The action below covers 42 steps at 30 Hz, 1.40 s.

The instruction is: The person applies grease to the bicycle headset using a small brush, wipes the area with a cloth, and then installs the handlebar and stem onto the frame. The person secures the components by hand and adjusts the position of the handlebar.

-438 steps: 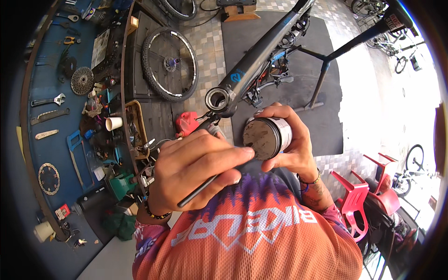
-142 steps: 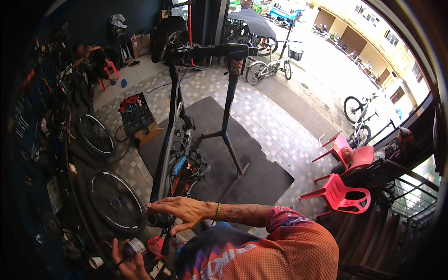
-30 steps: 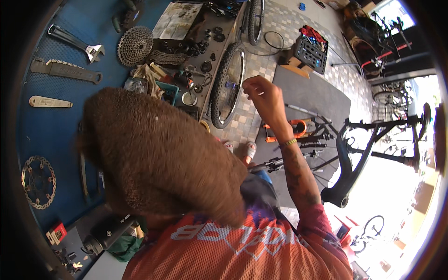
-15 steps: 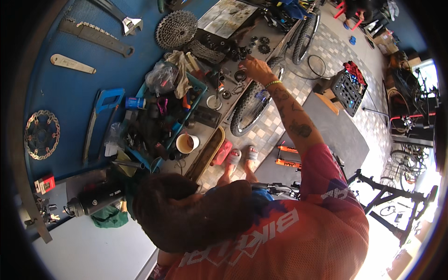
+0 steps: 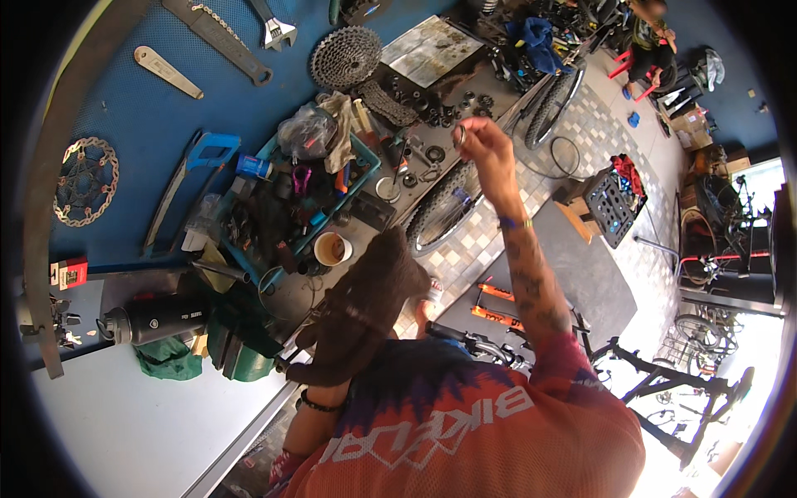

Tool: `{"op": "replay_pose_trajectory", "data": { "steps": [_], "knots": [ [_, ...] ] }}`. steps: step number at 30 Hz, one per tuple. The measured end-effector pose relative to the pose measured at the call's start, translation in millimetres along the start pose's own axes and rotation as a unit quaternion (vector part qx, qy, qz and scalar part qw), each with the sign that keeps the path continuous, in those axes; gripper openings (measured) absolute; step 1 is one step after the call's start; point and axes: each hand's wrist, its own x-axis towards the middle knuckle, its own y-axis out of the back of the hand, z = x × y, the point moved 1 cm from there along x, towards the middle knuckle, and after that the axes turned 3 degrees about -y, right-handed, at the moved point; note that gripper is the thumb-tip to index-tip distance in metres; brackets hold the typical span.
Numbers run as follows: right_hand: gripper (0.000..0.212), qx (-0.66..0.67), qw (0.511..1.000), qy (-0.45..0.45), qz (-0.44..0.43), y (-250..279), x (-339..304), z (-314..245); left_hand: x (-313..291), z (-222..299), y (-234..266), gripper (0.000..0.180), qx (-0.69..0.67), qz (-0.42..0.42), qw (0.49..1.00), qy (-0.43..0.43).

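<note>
My right hand (image 5: 491, 158) is raised above the far side of the workbench, its fingers pinched on a small metal ring (image 5: 460, 134). Below it on the bench lie more rings and small round parts (image 5: 435, 153), along with several sprockets (image 5: 483, 100). At lower left, a dark brown cloth-like thing (image 5: 365, 290) covers my left hand; only the wrist with a dark bracelet shows, and the fingers are hidden. Left of the right hand, a teal crate (image 5: 371, 168) is full of mixed parts, and a white cup (image 5: 332, 249) stands near it.
Hand tools and a brake disc (image 5: 85, 183) hang on the blue wall panel. A large cassette (image 5: 345, 57) sits at the back. Beyond the bench are bike wheels (image 5: 440, 207), a black crate (image 5: 612, 217) and an orange fork (image 5: 498, 317). Another person (image 5: 652, 50) sits far right.
My right hand has lifted off the bench parts and come nearer, with a ring now visible in its fingers. The brown thing and my left wrist have moved up and right. The view has shifted.
</note>
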Motion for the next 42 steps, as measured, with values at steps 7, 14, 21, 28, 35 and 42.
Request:
{"op": "replay_pose_trajectory", "data": {
  "steps": [7,14,21,28,35,42],
  "knots": [
    [0.014,-0.005,0.995,0.083,0.055,-44.8,-107.8,-95.0,53.3,-14.9,-42.8,0.048,-0.114,-0.16,0.979,0.049],
    [0.023,-0.299,0.872,0.359,0.148,-38.5,-146.5,-124.9,71.1,19.1,-107.9,0.046,0.309,-0.346,0.853,-0.239],
    [0.08,-0.073,0.995,0.001,0.068,-13.5,-172.1,-71.9,74.3,22.1,-141.3,0.042,-0.258,-0.323,0.9,0.139],
    [0.059,0.225,0.961,-0.159,0.008,33.2,-206.7,-8.0,96.1,11.8,-126.9,0.044,-0.329,-0.263,0.893,0.16],
    [0.046,0.276,0.959,0.017,0.054,-12.0,-188.9,-122.9,97.2,5.1,-120.1,0.047,-0.152,-0.3,0.942,-0.003],
    [0.035,-0.36,0.92,0.134,0.075,-35.6,-177.8,-173.3,97.5,34.1,-123.3,0.038,0.44,-0.303,0.744,-0.403]
  ]
}}
